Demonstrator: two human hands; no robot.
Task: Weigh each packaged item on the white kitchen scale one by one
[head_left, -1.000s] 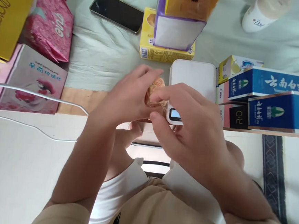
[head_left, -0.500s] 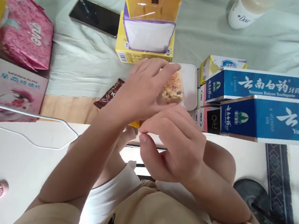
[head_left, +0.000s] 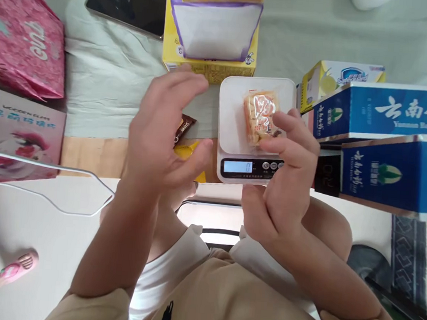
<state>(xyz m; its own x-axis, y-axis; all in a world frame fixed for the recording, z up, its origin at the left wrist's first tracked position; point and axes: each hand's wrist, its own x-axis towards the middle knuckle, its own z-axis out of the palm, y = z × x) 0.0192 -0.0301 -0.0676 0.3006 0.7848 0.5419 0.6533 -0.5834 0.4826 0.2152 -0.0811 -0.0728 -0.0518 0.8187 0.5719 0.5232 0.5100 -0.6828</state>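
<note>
A white digital kitchen scale (head_left: pixel 232 107) stands at the table's front edge, its small display lit. On its platform lies a pale yellow snack cake in a clear printed wrapper (head_left: pixel 260 115). My right hand (head_left: pixel 288 171) hovers over the scale's right side, fingers loosely bent and apart, fingertips beside the wrapped cake; whether they touch it I cannot tell. Left of the scale, my left hand (head_left: pixel 167 131) is raised with thumb and fingers spread, holding nothing. Partly hidden behind it are a brown wrapped snack (head_left: pixel 184 128) and a yellow packet (head_left: pixel 188 150).
Blue toothpaste boxes (head_left: pixel 378 173) and a yellow soap box (head_left: pixel 315 84) stand right of the scale. A yellow box (head_left: pixel 209 73) bears a purple-edged pack (head_left: pixel 216 29). At left are a phone (head_left: pixel 127 5), a pink package (head_left: pixel 27 37), a pink box (head_left: pixel 19 135) and a white cable (head_left: pixel 87 171).
My left hand has moved left, off the wrapped cake, and spread. My right hand has shifted right and its fingers have loosened. The scale's display has come into sight.
</note>
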